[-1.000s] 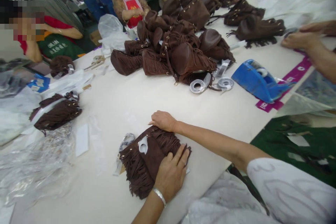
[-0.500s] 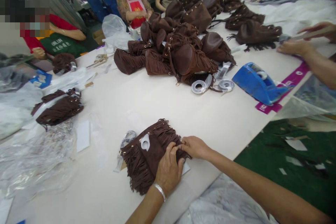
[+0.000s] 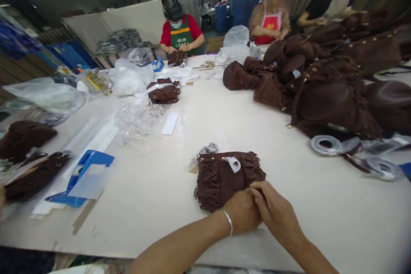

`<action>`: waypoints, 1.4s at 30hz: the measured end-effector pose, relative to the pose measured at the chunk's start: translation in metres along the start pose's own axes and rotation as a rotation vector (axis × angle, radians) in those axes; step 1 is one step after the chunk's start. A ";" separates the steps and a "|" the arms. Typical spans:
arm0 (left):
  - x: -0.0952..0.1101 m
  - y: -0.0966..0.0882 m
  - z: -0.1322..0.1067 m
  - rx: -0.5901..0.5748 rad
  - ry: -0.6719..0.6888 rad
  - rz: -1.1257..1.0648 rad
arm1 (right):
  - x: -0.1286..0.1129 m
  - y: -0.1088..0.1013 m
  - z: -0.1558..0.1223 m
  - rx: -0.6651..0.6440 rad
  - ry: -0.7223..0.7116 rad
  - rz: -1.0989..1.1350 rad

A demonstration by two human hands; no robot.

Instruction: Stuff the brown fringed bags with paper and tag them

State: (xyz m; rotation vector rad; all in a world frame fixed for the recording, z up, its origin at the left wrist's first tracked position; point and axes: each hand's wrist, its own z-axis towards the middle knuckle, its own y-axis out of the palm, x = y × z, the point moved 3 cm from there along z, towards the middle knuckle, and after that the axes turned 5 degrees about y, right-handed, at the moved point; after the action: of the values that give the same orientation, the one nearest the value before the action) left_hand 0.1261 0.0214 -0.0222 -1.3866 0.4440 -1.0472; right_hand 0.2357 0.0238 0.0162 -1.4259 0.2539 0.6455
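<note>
A flat brown fringed suede bag (image 3: 221,176) lies on the white table (image 3: 167,171) right in front of me, with a small white tag on its top. My left hand (image 3: 242,212), with a silver bracelet at the wrist, rests on the bag's near edge with fingers curled. My right hand (image 3: 276,214) lies beside it, touching it, fingers bent down onto the same near edge. What the fingertips pinch is hidden under the hands.
A big pile of brown fringed bags (image 3: 321,81) fills the right side, with rolls of grey tape (image 3: 324,144) by it. A blue tape dispenser (image 3: 81,177) sits at left. Plastic wrap, another bag (image 3: 163,92) and seated workers are across the table.
The view has swung left. My right hand came from the bag's far edge to its near edge, meeting my left hand there. The bag now lies squarer to me.
</note>
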 end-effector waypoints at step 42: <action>0.039 -0.024 -0.155 0.394 -0.900 -0.097 | -0.002 0.027 -0.016 -0.338 -0.535 -0.170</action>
State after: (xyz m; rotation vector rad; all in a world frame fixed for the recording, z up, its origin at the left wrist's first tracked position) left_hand 0.0150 -0.0961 -0.0176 -1.3674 -0.4709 -0.4547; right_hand 0.2226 0.0085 -0.0077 -1.5141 -0.4100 0.9301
